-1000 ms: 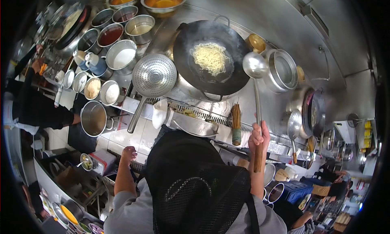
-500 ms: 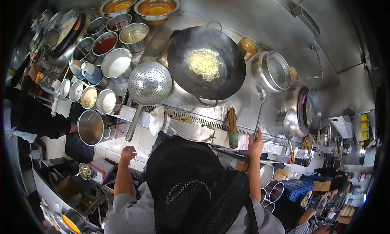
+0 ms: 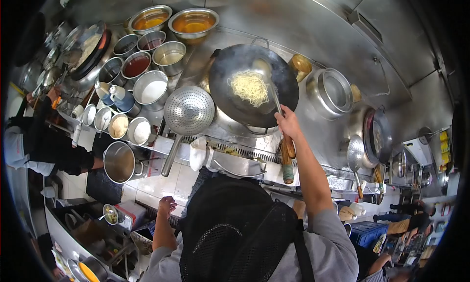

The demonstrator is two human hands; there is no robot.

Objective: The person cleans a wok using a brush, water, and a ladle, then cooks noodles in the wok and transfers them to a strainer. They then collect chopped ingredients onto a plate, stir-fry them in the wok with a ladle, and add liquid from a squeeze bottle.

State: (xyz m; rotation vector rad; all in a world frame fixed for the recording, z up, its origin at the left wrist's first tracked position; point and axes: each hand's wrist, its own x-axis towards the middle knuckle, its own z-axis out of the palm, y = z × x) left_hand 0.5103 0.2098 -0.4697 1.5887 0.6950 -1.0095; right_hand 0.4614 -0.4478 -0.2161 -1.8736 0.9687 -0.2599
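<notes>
My right hand point(image 3: 288, 122) is closed round the handle of a metal ladle point(image 3: 275, 97), whose wooden end sticks out below the fingers. The ladle's bowl lies inside the black wok point(image 3: 226, 103), at the upper right edge of a heap of pale noodles point(image 3: 249, 87). Steam hangs over the wok. My left hand point(image 3: 167, 205) hangs low at my left side, with its fingers partly curled and nothing visible in it. Left of the wok rests a perforated strainer point(image 3: 189, 110), its handle pointing toward me. A bamboo brush point(image 3: 287, 170) stands below my right hand.
Seasoning bowls and pots, such as a red sauce pot point(image 3: 136, 65), crowd the left of the stove. A steel pot point(image 3: 333, 93) and another strainer point(image 3: 355, 152) are to the right. At far left a person's arm point(image 3: 68, 152) reaches to a deep pot point(image 3: 119, 162).
My right hand has moved forward and left, bringing the ladle from the stove's right side into the wok. My left hand has shifted slightly right and down in view.
</notes>
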